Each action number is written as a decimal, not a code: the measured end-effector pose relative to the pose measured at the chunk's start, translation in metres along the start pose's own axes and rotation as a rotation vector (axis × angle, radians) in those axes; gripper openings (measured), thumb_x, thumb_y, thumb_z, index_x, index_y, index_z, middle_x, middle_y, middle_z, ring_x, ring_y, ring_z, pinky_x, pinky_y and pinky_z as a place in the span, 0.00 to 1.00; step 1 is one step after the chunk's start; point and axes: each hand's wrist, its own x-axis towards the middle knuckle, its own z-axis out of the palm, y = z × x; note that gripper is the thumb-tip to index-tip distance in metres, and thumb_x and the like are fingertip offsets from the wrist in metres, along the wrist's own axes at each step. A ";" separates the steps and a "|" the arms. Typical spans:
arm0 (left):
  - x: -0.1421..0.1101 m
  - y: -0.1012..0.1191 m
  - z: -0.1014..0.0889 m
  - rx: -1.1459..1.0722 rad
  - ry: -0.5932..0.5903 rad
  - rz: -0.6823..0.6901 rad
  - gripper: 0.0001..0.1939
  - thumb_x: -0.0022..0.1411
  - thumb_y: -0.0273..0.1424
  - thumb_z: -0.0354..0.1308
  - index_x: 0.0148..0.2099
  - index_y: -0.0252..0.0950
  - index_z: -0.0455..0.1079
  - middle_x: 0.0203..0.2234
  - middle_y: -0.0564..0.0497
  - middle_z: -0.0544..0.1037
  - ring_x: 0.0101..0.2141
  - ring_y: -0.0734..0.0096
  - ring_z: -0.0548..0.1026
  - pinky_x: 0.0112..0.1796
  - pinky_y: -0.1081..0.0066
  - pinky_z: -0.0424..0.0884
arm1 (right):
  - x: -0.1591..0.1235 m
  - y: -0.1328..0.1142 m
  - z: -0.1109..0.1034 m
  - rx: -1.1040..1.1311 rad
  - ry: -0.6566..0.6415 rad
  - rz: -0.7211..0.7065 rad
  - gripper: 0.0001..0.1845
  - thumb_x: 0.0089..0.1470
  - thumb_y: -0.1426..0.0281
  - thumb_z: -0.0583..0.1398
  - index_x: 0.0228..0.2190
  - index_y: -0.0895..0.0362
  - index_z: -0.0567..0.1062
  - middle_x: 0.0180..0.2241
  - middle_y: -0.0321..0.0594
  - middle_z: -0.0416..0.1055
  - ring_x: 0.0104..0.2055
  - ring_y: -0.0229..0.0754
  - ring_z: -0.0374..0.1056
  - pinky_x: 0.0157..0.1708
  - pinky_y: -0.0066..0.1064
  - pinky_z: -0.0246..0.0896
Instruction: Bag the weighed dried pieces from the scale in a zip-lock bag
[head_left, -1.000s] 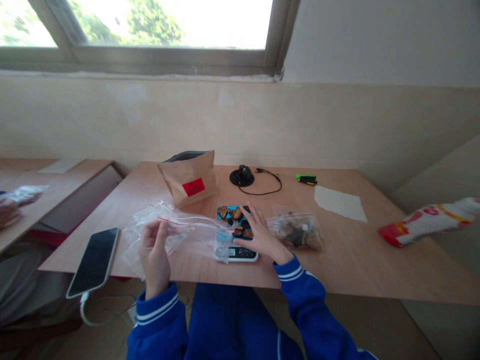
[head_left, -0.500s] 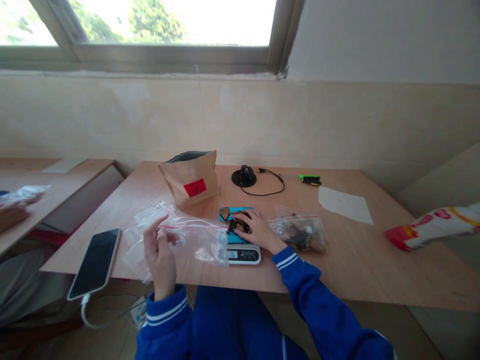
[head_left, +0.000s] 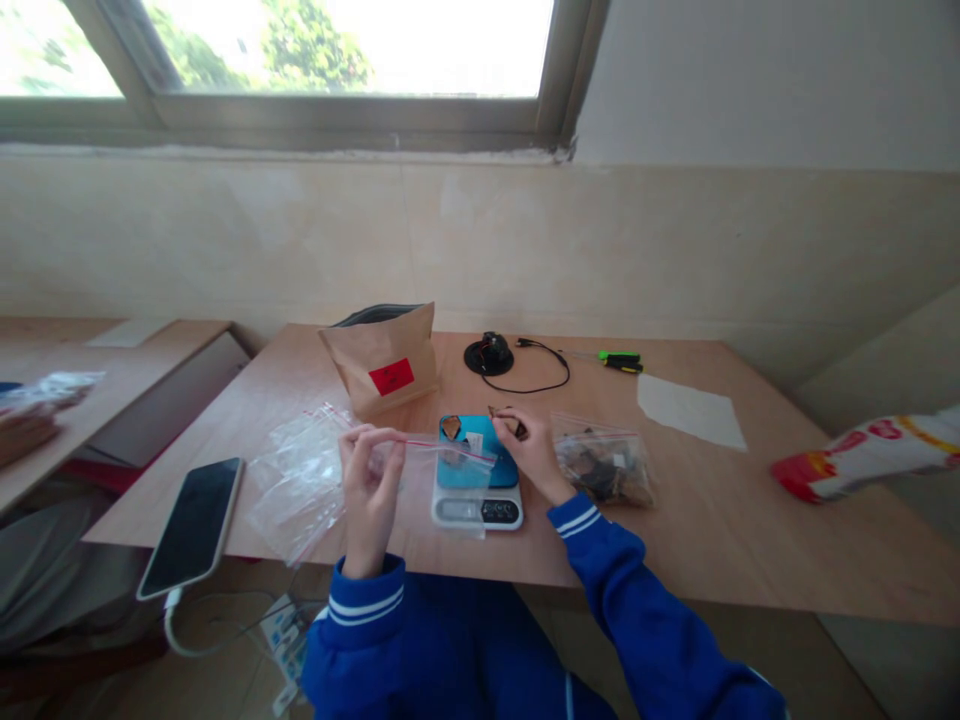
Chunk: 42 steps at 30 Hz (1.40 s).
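Pinching the red-striped zip edge of a clear plastic zip bag (head_left: 300, 490) between thumb and fingers, your left hand (head_left: 367, 480) held the bag's mouth up above the desk (head_left: 675, 540), with the film reaching across a digital kitchen scale (head_left: 477, 512). Your right hand (head_left: 534, 452) was pinching a small dark piece (head_left: 510, 421) between thumb and forefinger, just above the blue tray (head_left: 477, 452) on the scale, where a brown piece (head_left: 451, 427) lay. The bag looked light, soft and slippery, so the stiffer zip strip seemed the best place to grip. The pieces looked light, dry and possibly brittle, better taken gently by their edges, though their exact firmness could not be judged by eye.

Left of you lay a black smartphone (head_left: 191, 528) with its charging cable (head_left: 169, 622); right of the scale sat a filled zip bag (head_left: 604, 460) of dark pieces. Farther off stood a kraft paper bag (head_left: 382, 362) with a red label, beside a round black device (head_left: 488, 354) and its cord, then a green-handled screwdriver (head_left: 619, 360) and a white paper sheet (head_left: 690, 411).
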 end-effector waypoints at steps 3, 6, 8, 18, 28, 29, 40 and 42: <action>0.001 0.000 0.009 0.001 -0.084 0.025 0.08 0.64 0.37 0.55 0.38 0.38 0.70 0.36 0.51 0.65 0.32 0.73 0.66 0.30 0.73 0.64 | 0.009 -0.033 -0.010 0.407 0.020 0.260 0.22 0.53 0.51 0.57 0.31 0.58 0.76 0.32 0.41 0.74 0.29 0.38 0.67 0.27 0.29 0.61; 0.002 -0.003 0.017 0.006 -0.148 0.059 0.09 0.64 0.37 0.55 0.39 0.38 0.71 0.35 0.51 0.64 0.28 0.75 0.64 0.28 0.73 0.64 | 0.017 -0.060 -0.016 0.679 -0.181 0.381 0.24 0.50 0.48 0.58 0.31 0.58 0.75 0.29 0.38 0.72 0.24 0.33 0.61 0.20 0.25 0.53; 0.003 -0.005 0.019 0.041 -0.207 0.097 0.10 0.62 0.38 0.57 0.42 0.39 0.72 0.35 0.51 0.64 0.27 0.76 0.63 0.26 0.74 0.64 | 0.020 -0.067 -0.017 0.764 -0.277 0.411 0.25 0.49 0.48 0.58 0.31 0.58 0.75 0.26 0.37 0.69 0.24 0.33 0.59 0.19 0.24 0.51; 0.003 -0.024 0.012 0.234 -0.348 0.336 0.09 0.65 0.35 0.54 0.37 0.41 0.75 0.35 0.51 0.66 0.33 0.72 0.70 0.35 0.70 0.73 | 0.010 -0.054 -0.014 0.969 -0.349 0.561 0.23 0.49 0.48 0.59 0.32 0.56 0.73 0.24 0.33 0.65 0.23 0.33 0.57 0.19 0.25 0.49; 0.009 -0.032 0.001 0.305 -0.533 0.302 0.08 0.63 0.36 0.56 0.41 0.43 0.75 0.31 0.52 0.65 0.31 0.72 0.70 0.36 0.69 0.71 | 0.002 -0.048 -0.015 1.003 -0.381 0.628 0.22 0.51 0.49 0.59 0.32 0.57 0.73 0.23 0.33 0.64 0.23 0.33 0.57 0.20 0.25 0.50; 0.009 -0.032 -0.001 0.309 -0.540 0.295 0.08 0.63 0.36 0.56 0.38 0.42 0.75 0.31 0.52 0.65 0.31 0.72 0.70 0.35 0.70 0.71 | 0.001 -0.048 -0.015 1.013 -0.376 0.633 0.22 0.51 0.49 0.59 0.32 0.57 0.74 0.22 0.33 0.64 0.23 0.33 0.57 0.20 0.25 0.50; 0.006 0.008 -0.008 0.082 -0.514 0.281 0.05 0.62 0.33 0.58 0.36 0.39 0.74 0.32 0.52 0.71 0.30 0.75 0.70 0.31 0.75 0.67 | -0.012 -0.074 -0.014 1.083 -0.552 0.713 0.24 0.46 0.49 0.64 0.31 0.58 0.74 0.19 0.30 0.63 0.20 0.31 0.56 0.25 0.27 0.63; 0.005 0.011 -0.008 0.042 -0.503 0.298 0.04 0.62 0.31 0.59 0.35 0.38 0.74 0.32 0.52 0.71 0.33 0.74 0.71 0.35 0.74 0.68 | -0.013 -0.076 -0.016 1.037 -0.529 0.676 0.25 0.45 0.48 0.64 0.32 0.58 0.75 0.20 0.31 0.65 0.21 0.31 0.58 0.28 0.29 0.67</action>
